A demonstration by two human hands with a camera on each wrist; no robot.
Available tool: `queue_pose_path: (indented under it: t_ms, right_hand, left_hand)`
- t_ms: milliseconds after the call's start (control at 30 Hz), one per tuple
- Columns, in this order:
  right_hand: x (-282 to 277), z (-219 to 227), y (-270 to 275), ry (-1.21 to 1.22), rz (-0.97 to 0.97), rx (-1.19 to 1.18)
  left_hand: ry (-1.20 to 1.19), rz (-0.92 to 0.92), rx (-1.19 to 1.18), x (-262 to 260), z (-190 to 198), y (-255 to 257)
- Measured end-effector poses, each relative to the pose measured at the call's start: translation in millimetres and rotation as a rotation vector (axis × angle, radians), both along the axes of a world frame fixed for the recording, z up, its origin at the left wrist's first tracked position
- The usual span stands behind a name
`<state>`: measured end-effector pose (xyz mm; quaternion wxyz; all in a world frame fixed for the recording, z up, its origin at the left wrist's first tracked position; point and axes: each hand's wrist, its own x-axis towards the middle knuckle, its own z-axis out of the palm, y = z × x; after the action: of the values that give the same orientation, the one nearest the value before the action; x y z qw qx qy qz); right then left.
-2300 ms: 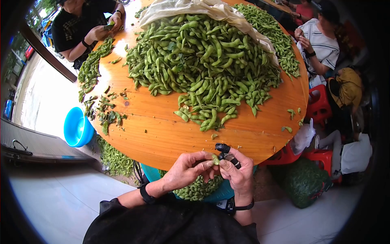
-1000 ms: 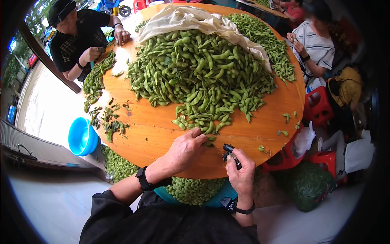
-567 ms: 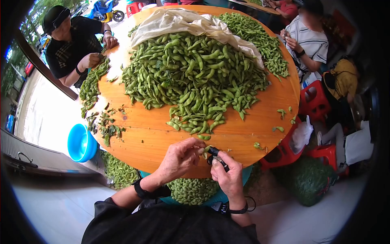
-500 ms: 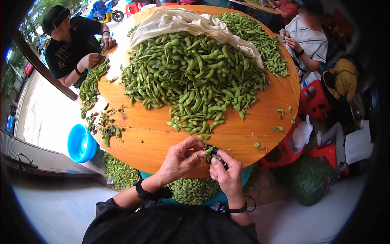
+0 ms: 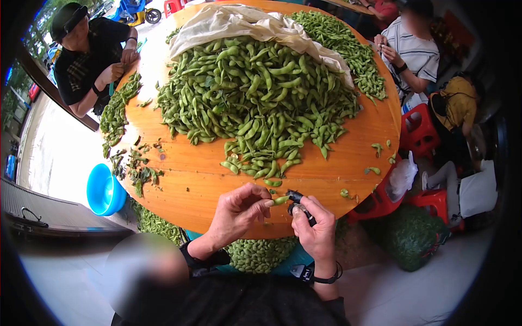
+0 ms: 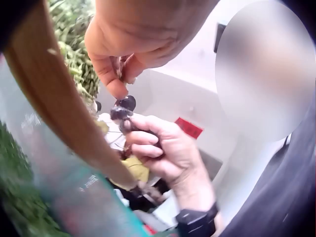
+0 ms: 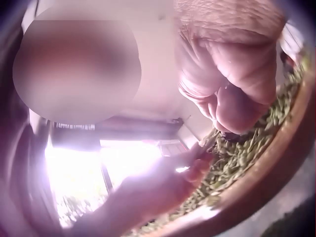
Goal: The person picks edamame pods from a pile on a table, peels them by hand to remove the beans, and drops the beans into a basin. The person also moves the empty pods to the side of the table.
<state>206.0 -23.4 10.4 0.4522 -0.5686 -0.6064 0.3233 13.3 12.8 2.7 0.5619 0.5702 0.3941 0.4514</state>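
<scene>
My left hand pinches a green soybean pod between thumb and fingertips, over the near edge of the wooden table. Facing it, my right hand has curled fingers around a small black tool, whose kind is not clear; its dark end is right at the pod's tip. The left wrist view shows the right hand below the left fingertips. Ahead lies a big heap of soybean pods. Under the table edge, a teal basin holds loose green beans.
Cream cloth covers the heap's far side. Stripped leaves lie on the left, stray pods on the right. A blue bowl stands beyond the table's left edge, red stools at right. Two people sit across the table.
My left hand reached to the heap's near edge, came back with a pod and met the right hand. In the last half second the right hand has shifted slightly right, away from the left.
</scene>
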Motion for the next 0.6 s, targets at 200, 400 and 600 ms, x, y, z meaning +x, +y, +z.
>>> queue_pose_path:
  t_ms: [200,400,600]
  right_hand:
    - [2.9,2.2,1.0,0.758,0.207,-0.402]
    - [-0.7,1.6,0.2,0.740,0.180,-0.398]
    - [-2.8,3.5,-0.2,0.718,0.209,-0.380]
  left_hand:
    - [-0.188,-0.115,-0.215,3.7,-2.9,-0.7]
    - [0.145,0.028,0.233,10.0,-0.6,-0.5]
    - [0.289,0.064,0.356,8.1,-3.7,-2.6]
